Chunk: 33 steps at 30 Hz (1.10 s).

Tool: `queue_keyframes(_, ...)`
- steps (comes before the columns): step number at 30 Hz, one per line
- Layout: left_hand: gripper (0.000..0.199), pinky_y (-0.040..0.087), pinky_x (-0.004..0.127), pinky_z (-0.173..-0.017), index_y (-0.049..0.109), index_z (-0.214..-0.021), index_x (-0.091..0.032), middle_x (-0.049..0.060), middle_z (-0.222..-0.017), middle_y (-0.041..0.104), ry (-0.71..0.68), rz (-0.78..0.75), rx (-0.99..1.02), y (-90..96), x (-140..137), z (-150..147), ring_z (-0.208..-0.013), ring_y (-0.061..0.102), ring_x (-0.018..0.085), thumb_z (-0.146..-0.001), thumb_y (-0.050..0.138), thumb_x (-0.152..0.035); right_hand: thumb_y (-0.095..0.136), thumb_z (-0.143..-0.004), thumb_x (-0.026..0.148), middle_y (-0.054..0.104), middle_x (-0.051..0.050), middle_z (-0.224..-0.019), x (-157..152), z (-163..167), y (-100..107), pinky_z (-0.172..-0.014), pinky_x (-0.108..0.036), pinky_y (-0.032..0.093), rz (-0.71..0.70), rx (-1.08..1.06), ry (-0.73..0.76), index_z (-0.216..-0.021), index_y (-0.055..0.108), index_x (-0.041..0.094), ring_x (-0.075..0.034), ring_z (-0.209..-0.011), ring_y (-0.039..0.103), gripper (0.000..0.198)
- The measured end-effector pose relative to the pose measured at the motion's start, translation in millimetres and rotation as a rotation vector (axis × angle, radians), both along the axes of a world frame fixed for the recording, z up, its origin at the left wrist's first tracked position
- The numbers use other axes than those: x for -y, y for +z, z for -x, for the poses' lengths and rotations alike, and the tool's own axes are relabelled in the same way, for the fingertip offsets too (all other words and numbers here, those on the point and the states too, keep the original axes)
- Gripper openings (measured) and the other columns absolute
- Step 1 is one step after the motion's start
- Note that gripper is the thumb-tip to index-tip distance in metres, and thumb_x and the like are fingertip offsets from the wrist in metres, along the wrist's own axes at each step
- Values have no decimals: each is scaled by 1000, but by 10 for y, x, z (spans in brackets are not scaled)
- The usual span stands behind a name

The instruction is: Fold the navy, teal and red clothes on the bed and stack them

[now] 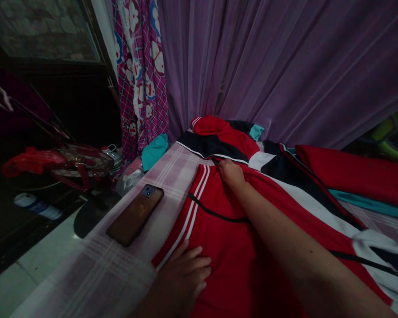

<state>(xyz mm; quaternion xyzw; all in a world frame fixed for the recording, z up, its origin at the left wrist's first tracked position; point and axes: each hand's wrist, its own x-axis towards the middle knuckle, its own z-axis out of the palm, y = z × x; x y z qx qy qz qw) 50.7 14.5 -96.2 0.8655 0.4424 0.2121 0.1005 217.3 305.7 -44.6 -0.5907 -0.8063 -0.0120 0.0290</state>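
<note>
A red tracksuit jacket (219, 247) with black piping, white double stripes and white and navy panels lies spread on a bed-like surface. My left hand (182, 278) rests on its lower left part, fingers apart and laid flat on the cloth. Farther up, my right hand (231, 174) is closed at the upper edge of the red cloth, its fingertips partly hidden. Just beyond it runs a navy band (212, 145) with white trim, and a red sleeve-like part (215, 126) lies behind that. My right forearm covers some of the jacket's middle.
A phone (135, 214) lies face down left of the jacket on the checked sheet (96, 265). Folded red cloth (354, 174) sits at the right over teal fabric (368, 203). Purple curtains (268, 66) hang behind. A spray can (38, 206) and a bicycle-like frame (82, 172) are beyond the left edge.
</note>
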Motion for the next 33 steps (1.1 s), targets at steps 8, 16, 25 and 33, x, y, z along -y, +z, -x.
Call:
queue_keyframes(8, 43, 49, 32, -106, 55, -135, -32, 4, -140, 60, 218, -93, 164, 75, -18, 264, -126, 58, 18, -95, 44, -24, 37, -100, 37, 60, -12, -131, 300, -419, 185, -88, -34, 47, -88, -110, -32, -137, 53, 24, -26, -111, 61, 43)
queue_keyframes(16, 51, 43, 48, -112, 48, -142, -33, 4, -152, 47, 445, -120, 151, -334, -272, 524, -134, 50, 28, -92, 46, -41, 37, -97, 36, 69, -13, -118, 1317, -2105, 121, -80, -32, 48, -37, 12, -477, -119, 68, 20, -26, -102, 67, 41)
queue_keyframes(25, 48, 46, 42, -109, 61, -127, -24, 8, -145, 55, 425, -97, 155, -235, -363, 465, -129, 55, 27, -91, 43, -49, 29, -92, 68, 71, -19, -111, 1869, -3102, 95, -81, -40, 50, 181, -85, -779, -112, 72, 18, -33, -104, 67, 70)
queue_keyframes(33, 54, 44, 39, -109, 61, -129, -20, 10, -145, 55, 462, 43, 127, -48, -317, 450, -131, 53, 25, -88, 44, -49, 40, -94, 48, 70, -22, -111, 1784, -3306, -4, -75, -41, 49, -83, -91, -780, -119, 67, 15, -35, -99, 68, 50)
